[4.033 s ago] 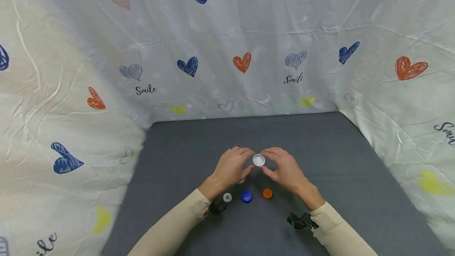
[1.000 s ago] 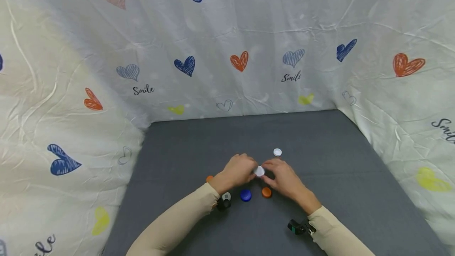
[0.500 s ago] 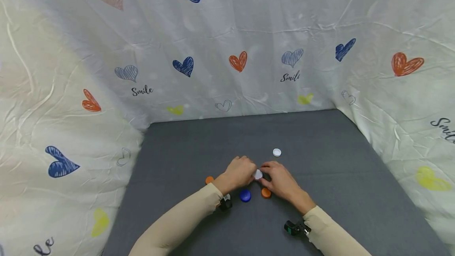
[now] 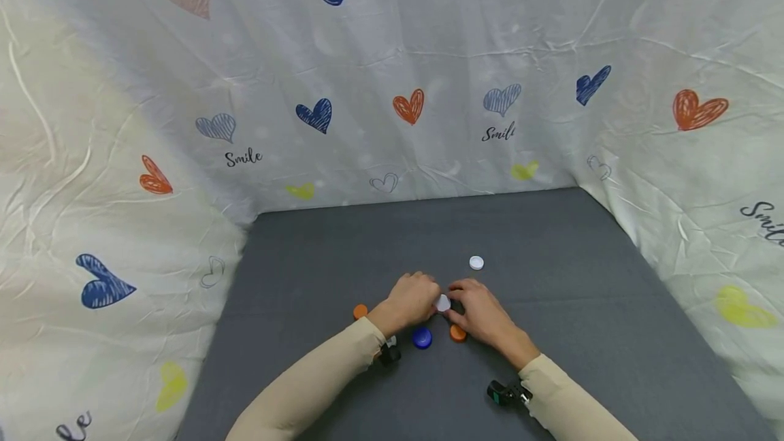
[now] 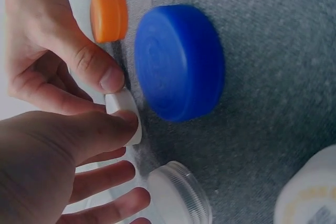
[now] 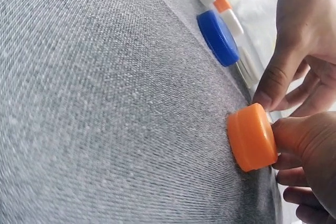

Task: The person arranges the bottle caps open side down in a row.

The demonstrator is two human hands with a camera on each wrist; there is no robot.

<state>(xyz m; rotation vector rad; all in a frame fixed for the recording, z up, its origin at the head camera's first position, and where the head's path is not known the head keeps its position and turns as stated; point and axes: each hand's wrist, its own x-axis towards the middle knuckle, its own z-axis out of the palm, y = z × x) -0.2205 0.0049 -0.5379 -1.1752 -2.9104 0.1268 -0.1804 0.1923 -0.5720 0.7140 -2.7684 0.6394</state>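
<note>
A white bottle cap (image 4: 443, 303) stands tilted between my two hands, close over the table. My left hand (image 4: 412, 299) pinches it, with the thumb on its face in the left wrist view. From the other side my right hand (image 4: 484, 312) grips its edge between thumb and fingers. In the right wrist view an orange cap (image 6: 252, 137) in front hides the held cap. A large blue cap (image 5: 178, 61) lies just on the near side of the hands. Another white cap (image 4: 476, 263) lies alone, farther back.
A second orange cap (image 4: 360, 311) lies left of my left forearm. In the left wrist view a ribbed clear-and-white cap (image 5: 181, 192) sits beside my left fingers, and a white cap with a printed mark (image 5: 310, 198) is lower right. Grey cloth (image 4: 343, 243) covers the table.
Four seconds ago both hands held a white cap higher up; one white cap now lies behind the hands. Over the last second the hands lower the held cap slightly toward me.
</note>
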